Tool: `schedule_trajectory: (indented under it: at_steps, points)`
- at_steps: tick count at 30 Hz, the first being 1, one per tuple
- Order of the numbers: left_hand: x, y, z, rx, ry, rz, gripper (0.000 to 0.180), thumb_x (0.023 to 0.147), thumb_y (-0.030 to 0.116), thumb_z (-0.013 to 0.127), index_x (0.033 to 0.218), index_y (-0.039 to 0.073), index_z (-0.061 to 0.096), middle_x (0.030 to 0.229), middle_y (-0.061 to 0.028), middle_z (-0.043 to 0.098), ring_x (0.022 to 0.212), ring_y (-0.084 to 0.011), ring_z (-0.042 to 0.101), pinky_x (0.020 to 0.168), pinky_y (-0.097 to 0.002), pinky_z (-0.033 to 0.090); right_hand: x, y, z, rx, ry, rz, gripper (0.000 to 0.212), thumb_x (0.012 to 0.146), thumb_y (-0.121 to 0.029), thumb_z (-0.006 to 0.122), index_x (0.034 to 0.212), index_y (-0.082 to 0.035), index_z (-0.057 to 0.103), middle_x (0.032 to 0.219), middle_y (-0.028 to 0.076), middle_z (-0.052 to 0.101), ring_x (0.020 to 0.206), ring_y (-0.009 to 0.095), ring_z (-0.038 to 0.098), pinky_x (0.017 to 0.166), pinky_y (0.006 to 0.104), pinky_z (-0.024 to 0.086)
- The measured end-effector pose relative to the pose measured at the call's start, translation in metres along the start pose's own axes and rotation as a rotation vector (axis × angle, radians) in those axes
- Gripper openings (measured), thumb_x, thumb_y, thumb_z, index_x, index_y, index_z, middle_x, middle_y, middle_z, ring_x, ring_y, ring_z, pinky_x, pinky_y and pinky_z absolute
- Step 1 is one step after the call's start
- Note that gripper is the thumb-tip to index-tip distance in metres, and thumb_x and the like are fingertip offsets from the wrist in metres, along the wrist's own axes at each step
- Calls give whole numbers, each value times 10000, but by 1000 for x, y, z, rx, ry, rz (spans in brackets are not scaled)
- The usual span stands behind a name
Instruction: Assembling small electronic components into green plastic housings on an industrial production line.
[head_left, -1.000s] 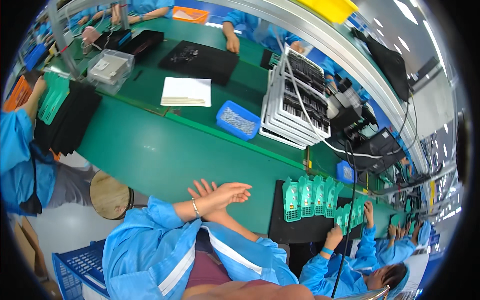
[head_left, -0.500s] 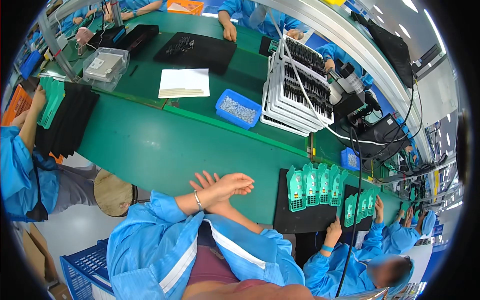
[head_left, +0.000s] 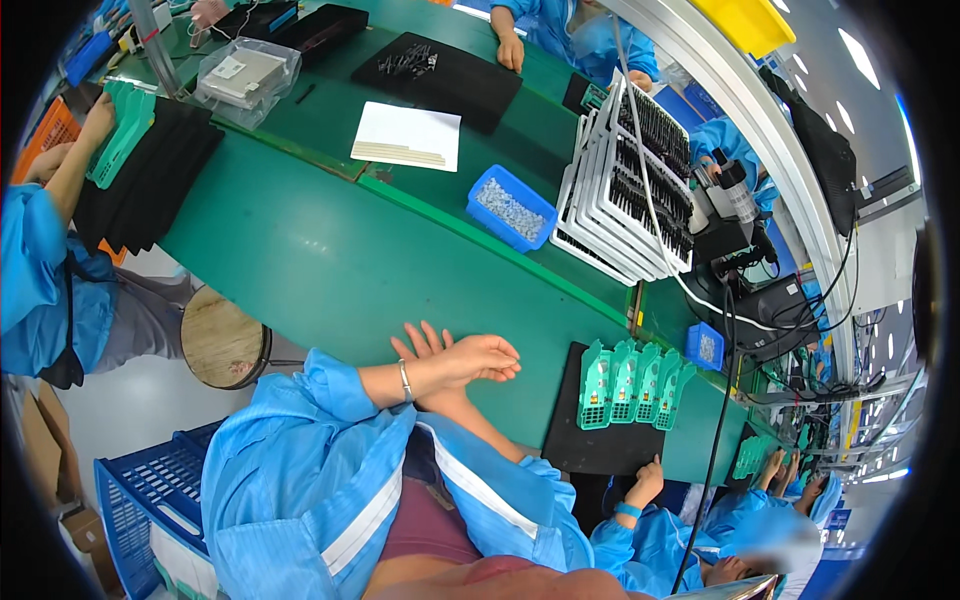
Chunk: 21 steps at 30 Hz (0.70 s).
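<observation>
My wrists are crossed over the green bench near its front edge. My left hand, with a silver bracelet at the wrist, lies on top; its fingers reach to the right, slightly bent, and hold nothing. Beneath it my right hand points away to the far left with its fingers spread and nothing in them; part of its palm is hidden by the left wrist. The nearest thing on the right is a black mat bearing several green plastic frames in a row.
At right a person's hand touches the mat's edge. At left another person holds a green frame over stacked black mats. Beyond are a blue bin of small pale parts, stacked white trays, white paper and a stool.
The view has shifted, while my crossed hands keep their pose. The second mat of green frames beside the person at right has left its place; similar frames show farther down the bench.
</observation>
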<state>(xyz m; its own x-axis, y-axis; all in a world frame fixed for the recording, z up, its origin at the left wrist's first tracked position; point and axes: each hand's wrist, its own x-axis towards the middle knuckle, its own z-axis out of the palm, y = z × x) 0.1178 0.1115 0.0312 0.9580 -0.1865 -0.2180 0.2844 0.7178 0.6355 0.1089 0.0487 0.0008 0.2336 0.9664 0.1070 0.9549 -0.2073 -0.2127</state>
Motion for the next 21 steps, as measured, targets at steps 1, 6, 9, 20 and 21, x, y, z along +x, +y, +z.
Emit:
schedule_trajectory:
  at_steps: [1, 6, 9, 20, 21]
  points:
    - [0, 1, 0, 6, 4, 2, 255, 896, 186, 596, 1080, 19, 538, 1004, -79, 600, 889, -139, 603, 778, -246, 504, 1, 0, 0, -9, 4, -6, 540, 874, -425, 392, 1389, -265, 360, 1472, 83, 294, 1348, 312, 262, 1085, 528, 166]
    - [9, -1, 2, 43, 48, 2, 225, 893, 160, 597, 1066, 23, 547, 948, -56, 601, 838, -115, 593, 755, -232, 498, 1, 6, -3, 21, 2, -25, 543, 878, -446, 369, 1391, -271, 355, 1479, 77, 282, 1355, 299, 262, 1093, 517, 165]
    - [11, 4, 11, 50, 48, -27, 251, 884, 157, 610, 1081, 12, 554, 945, -62, 598, 828, -123, 576, 770, -237, 488, -4, 12, -2, -2, 14, -14, 550, 882, -461, 341, 1398, -271, 339, 1484, 68, 274, 1359, 285, 261, 1100, 510, 161]
    - [18, 2, 16, 7, 79, -23, 239, 915, 222, 573, 1036, 17, 565, 923, -48, 593, 797, -100, 575, 730, -228, 489, -13, 19, 2, -19, -8, 0, 543, 906, -460, 266, 1405, -255, 323, 1485, 68, 269, 1361, 272, 257, 1112, 492, 156]
    - [19, 2, 16, 9, 82, -27, 239, 915, 222, 573, 1036, 17, 565, 923, -48, 593, 797, -100, 575, 730, -228, 489, -13, 20, 0, -19, -16, -10, 539, 908, -456, 265, 1404, -253, 323, 1485, 69, 269, 1361, 269, 259, 1112, 493, 155]
